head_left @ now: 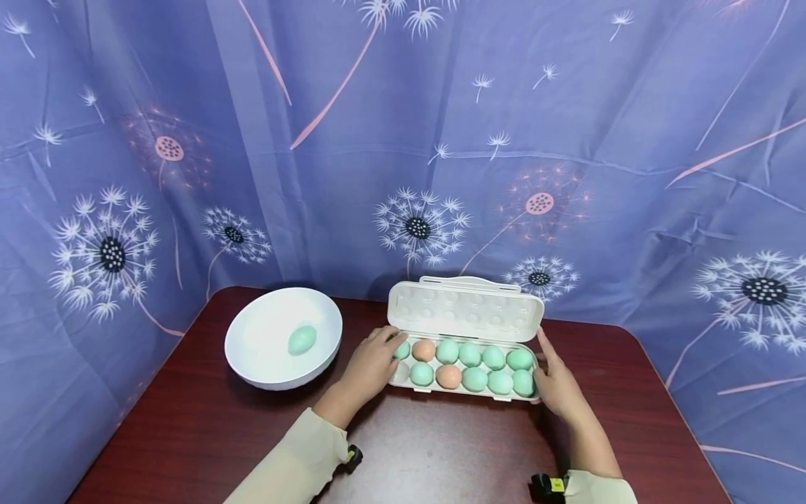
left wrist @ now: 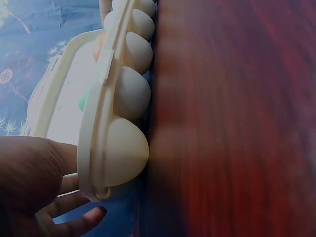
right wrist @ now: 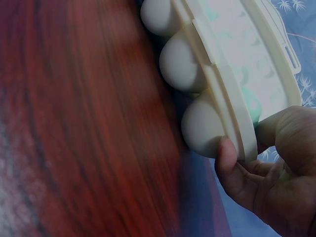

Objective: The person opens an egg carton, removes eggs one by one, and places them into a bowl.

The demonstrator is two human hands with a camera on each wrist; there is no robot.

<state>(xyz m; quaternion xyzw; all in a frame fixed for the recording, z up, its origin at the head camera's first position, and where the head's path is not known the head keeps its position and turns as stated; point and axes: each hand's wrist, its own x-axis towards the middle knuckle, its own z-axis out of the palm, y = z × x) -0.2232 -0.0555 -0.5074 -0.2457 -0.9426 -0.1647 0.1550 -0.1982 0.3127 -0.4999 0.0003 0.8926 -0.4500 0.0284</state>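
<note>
A white plastic egg carton [head_left: 466, 393] stands with its lid [head_left: 466, 311] raised and leaning back. Green eggs [head_left: 475, 379] and two orange eggs [head_left: 449, 376] fill it, except for a bare front-left cup [head_left: 399, 373]. My left hand [head_left: 373, 358] grips the carton's left end, with fingertips by the back-left egg [head_left: 401, 349]. In the left wrist view, its thumb goes behind the rim while other fingers extend below. At the opposite end, my right hand [head_left: 557, 385] holds the carton, one fingertip [right wrist: 227, 152] curled under the rim beside a cup.
Left of the carton, a white bowl [head_left: 244, 343] holds one green egg [head_left: 302, 340]. Both rest on a dark red-brown wooden table [head_left: 441, 448]. A blue dandelion-print curtain [head_left: 315, 210] hangs right behind the table and along its sides.
</note>
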